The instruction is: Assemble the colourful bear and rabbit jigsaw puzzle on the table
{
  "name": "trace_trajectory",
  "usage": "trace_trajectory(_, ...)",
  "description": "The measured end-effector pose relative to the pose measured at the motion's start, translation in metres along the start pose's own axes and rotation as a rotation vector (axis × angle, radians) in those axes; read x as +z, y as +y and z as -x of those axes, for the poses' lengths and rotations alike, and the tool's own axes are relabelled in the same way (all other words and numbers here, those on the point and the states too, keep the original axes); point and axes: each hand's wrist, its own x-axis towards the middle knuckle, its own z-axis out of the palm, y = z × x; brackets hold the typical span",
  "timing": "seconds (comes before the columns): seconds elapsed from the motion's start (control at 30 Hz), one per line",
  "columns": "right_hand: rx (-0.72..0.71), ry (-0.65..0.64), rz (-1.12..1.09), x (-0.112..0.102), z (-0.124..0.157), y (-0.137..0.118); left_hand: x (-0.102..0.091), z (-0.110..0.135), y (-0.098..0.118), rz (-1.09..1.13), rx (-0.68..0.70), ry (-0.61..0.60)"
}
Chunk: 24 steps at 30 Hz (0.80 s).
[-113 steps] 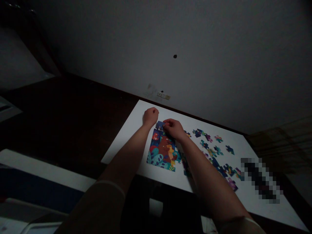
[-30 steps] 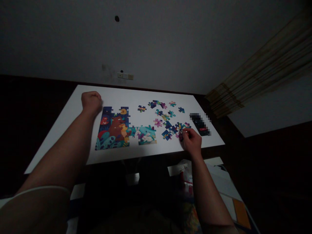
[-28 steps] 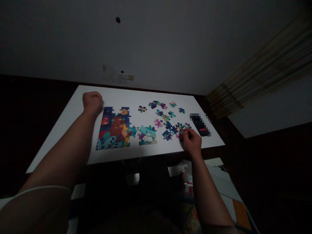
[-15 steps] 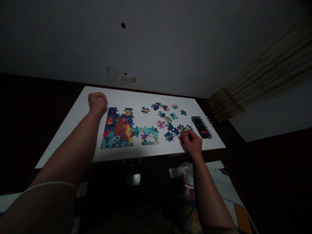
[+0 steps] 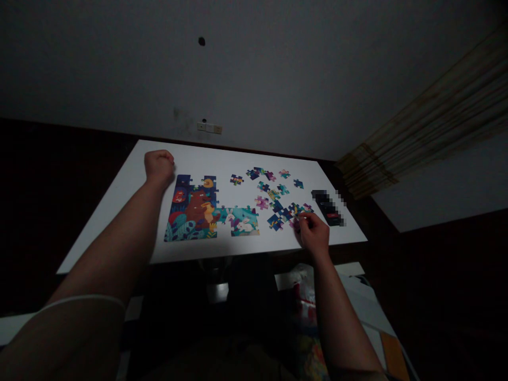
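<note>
My left hand [image 5: 159, 168] rests as a closed fist on the white table, just left of the upper corner of a partly joined jigsaw puzzle [image 5: 194, 209]. The joined part shows a bear, and a lower strip with white rabbits [image 5: 245, 225] extends to its right. At the right end of a cluster of loose pieces, my right hand [image 5: 315, 233] has its thumb and fingers pinched on a puzzle piece [image 5: 294, 223], mostly covered by the fingertips. Several other loose puzzle pieces [image 5: 273, 194] lie spread between the joined part and this hand, some overlapping.
A dark, pixelated object [image 5: 328, 207] lies near the right edge of the white table [image 5: 214, 159]. Behind the table is a wall with a socket plate [image 5: 209, 128]. A curtain [image 5: 369, 166] hangs at right. Below the right forearm are a plastic bag [image 5: 305, 278] and other items.
</note>
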Motion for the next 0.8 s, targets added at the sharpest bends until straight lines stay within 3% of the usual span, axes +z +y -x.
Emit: trace_trajectory(0.8, 0.003, 0.027, -0.012, 0.0000, 0.0025, -0.0064, 0.0003, -0.0007, 0.0004, -0.031, -0.012, 0.017)
